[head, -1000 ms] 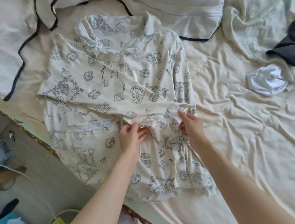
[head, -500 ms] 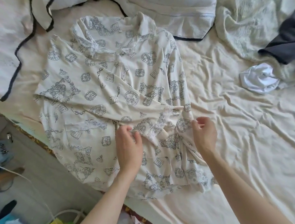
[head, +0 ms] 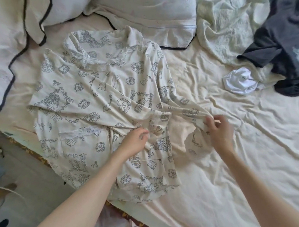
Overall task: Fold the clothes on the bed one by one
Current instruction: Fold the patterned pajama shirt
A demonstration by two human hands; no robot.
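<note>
A cream pyjama shirt (head: 97, 102) with a grey print and lace trim lies spread on the bed, collar toward the pillows. One sleeve is folded across its front. My left hand (head: 136, 142) rests on the shirt's middle, fingers curled into the fabric near the lace cuff. My right hand (head: 218, 131) pinches the shirt's right edge and holds it pulled out to the right, so the plain inner side shows between my hands.
Pillows (head: 141, 14) with dark piping line the head of the bed. At the far right lie a pale green blanket (head: 227, 24), a dark grey garment (head: 286, 42) and a small white garment (head: 240, 82). The cream sheet (head: 250, 160) is wrinkled. The bed's edge and floor are at lower left.
My right hand has moved right, drawing the shirt's right edge outward and opening it. My left hand has stayed on the middle of the shirt.
</note>
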